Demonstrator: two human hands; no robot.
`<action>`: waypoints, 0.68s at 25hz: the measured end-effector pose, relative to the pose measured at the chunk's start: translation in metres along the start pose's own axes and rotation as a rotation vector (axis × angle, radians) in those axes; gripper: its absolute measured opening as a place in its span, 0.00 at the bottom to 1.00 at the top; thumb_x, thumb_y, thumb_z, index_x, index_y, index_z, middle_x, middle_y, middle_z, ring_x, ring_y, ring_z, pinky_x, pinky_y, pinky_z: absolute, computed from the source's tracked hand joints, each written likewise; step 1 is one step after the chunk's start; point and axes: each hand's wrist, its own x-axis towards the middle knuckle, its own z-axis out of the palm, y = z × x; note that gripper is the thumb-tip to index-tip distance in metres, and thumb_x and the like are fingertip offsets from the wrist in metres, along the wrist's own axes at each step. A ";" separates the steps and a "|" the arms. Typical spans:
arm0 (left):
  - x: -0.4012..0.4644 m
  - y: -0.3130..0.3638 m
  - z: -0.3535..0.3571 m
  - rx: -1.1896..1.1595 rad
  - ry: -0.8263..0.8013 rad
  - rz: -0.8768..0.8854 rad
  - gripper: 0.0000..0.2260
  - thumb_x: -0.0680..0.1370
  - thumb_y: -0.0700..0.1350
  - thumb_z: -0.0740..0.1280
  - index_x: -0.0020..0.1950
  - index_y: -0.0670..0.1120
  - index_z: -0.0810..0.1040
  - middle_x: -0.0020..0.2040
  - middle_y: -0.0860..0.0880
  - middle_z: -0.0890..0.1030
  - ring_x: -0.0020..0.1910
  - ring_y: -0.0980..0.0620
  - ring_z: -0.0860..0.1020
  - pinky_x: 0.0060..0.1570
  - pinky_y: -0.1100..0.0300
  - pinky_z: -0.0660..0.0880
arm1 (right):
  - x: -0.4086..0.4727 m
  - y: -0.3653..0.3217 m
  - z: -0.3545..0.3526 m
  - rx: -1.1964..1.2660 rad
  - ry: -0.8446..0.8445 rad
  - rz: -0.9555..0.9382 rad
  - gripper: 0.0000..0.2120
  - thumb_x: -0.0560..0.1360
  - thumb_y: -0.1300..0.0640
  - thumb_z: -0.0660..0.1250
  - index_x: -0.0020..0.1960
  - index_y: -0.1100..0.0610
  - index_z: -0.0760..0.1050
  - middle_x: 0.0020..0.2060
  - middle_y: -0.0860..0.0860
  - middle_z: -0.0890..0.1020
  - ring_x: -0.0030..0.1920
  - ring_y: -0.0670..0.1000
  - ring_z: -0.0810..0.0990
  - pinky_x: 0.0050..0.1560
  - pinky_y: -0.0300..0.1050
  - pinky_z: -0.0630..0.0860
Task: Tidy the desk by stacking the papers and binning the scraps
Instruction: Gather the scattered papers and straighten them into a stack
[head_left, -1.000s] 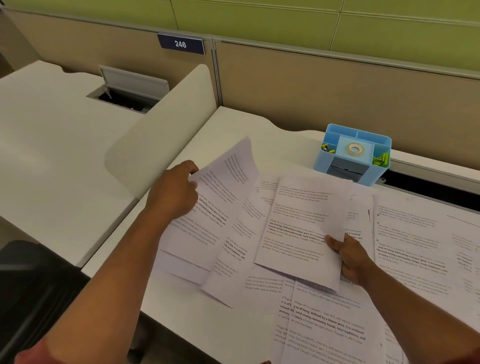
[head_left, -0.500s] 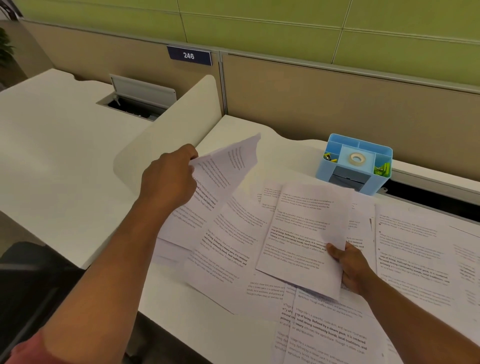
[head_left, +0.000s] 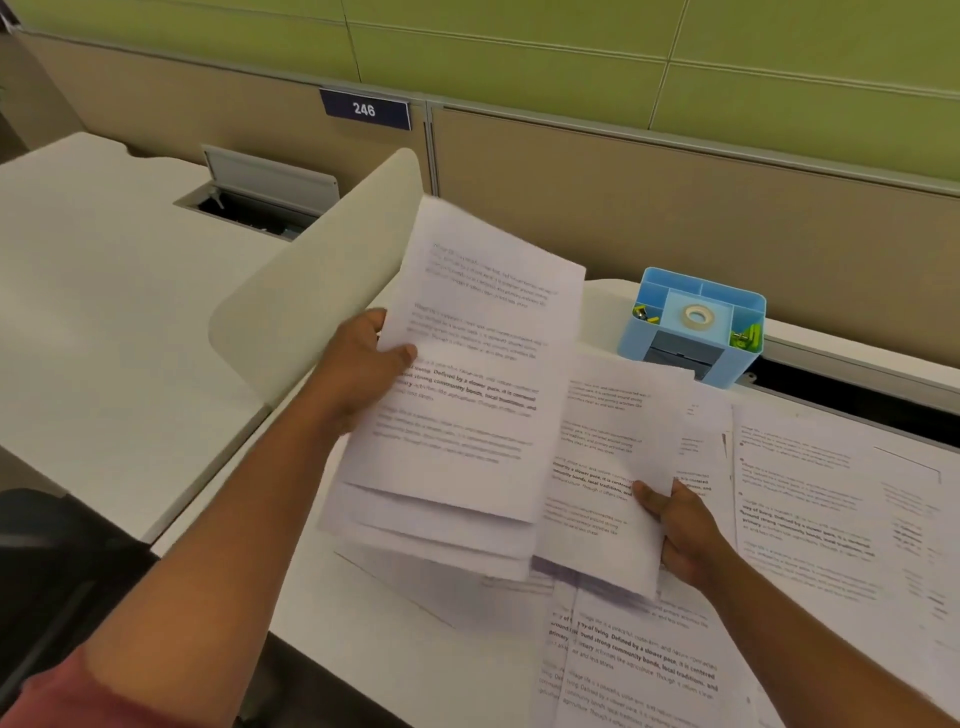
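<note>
While your right hand is pinching its sheet, your left hand is now lifting several gathered pages clear, so stacking is progressing.

A dark blue nameplate on the beige partition reads "246" in white numerals. The printed sheet lying at the desk's near edge carries a bold line, "of living. Defined by a slower pace, it is centered around strong community bonds, local traditions, and primary". The top sheet held by the left hand shows the same bold words, "Defined by a slower pace" and "strong community bonds, local traditions"; its lighter text is too blurred to read
</note>
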 end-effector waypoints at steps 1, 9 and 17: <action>0.001 -0.010 0.010 -0.082 -0.034 -0.075 0.11 0.80 0.36 0.68 0.62 0.45 0.79 0.57 0.45 0.85 0.51 0.47 0.84 0.52 0.50 0.81 | -0.008 -0.003 0.003 0.013 -0.026 -0.006 0.14 0.80 0.63 0.66 0.65 0.55 0.76 0.58 0.57 0.85 0.56 0.62 0.84 0.53 0.63 0.82; -0.005 -0.068 0.078 -0.209 -0.154 -0.317 0.12 0.80 0.38 0.70 0.62 0.45 0.77 0.56 0.46 0.85 0.52 0.44 0.85 0.55 0.42 0.81 | -0.067 -0.026 0.016 0.106 -0.145 0.001 0.17 0.81 0.62 0.64 0.68 0.55 0.74 0.61 0.60 0.83 0.60 0.65 0.82 0.57 0.68 0.79; -0.026 -0.077 0.136 -0.382 -0.389 -0.422 0.15 0.82 0.39 0.68 0.68 0.47 0.73 0.62 0.47 0.83 0.57 0.46 0.83 0.54 0.47 0.82 | -0.102 -0.035 0.000 0.104 -0.171 -0.044 0.24 0.82 0.42 0.56 0.72 0.52 0.71 0.65 0.57 0.81 0.64 0.62 0.80 0.64 0.68 0.75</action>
